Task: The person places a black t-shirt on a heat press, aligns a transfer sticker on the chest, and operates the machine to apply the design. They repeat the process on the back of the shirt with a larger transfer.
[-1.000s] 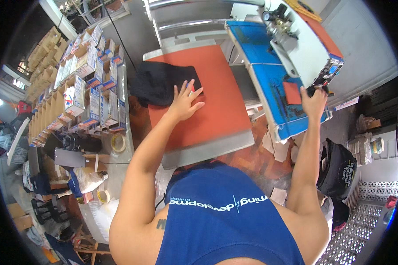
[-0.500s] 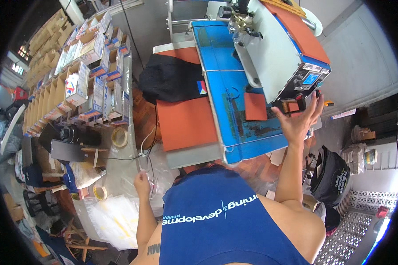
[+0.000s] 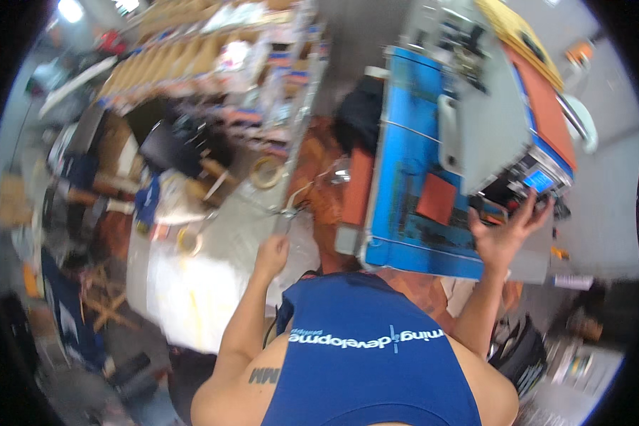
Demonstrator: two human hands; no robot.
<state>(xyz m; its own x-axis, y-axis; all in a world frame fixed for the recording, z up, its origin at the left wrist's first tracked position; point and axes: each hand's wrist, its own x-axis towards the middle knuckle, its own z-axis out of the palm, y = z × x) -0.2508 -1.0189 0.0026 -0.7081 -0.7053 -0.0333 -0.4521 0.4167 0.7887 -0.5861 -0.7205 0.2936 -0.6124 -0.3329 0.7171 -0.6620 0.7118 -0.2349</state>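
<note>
Right of centre: grey machine (image 3: 497,117), lit screen (image 3: 538,180) on near end. Right hand (image 3: 504,233) nearer; fingers spread wide, nothing seen in grasp. Screen just beyond its fingertips, away from body; contact unclear. Blue board (image 3: 410,149) left of that hand, long axis running away from person; orange square (image 3: 437,199) on it. Black cloth (image 3: 360,117) partly hidden behind board's left edge. Left hand (image 3: 272,255) by grey table (image 3: 247,216), fingers curled; contents blurred, cannot tell. Farther: tape roll (image 3: 255,173), cardboard boxes (image 3: 156,74).
</note>
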